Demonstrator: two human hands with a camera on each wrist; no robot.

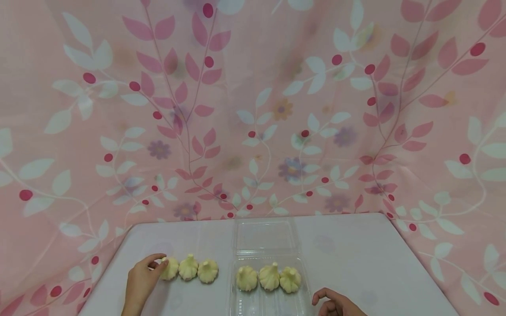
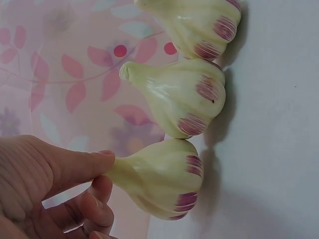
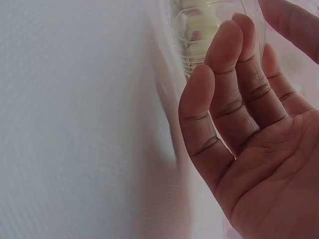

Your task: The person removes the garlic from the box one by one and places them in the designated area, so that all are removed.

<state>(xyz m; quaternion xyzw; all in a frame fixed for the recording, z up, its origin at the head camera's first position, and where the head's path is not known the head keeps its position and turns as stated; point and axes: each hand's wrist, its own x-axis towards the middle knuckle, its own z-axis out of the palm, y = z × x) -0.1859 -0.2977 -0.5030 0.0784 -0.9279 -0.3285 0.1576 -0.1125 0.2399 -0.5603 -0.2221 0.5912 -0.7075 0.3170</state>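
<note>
Standing beside pinched garlic, two bulbs, clear container

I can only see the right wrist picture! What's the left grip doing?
Observer: The left grip pinches a smooth, pale-yellow, round garlic bulb with purple streaks.

Child: Ooh! And how many are in the see-through thing near my fingers?

Observer: The head view shows three pale-yellow, round garlic bulbs side by side inside the clear, rectangular plastic box.

Child: Is its lid shut?

Observer: No, the clear, flat plastic lid is open, laid back on the far side of the box.
</note>
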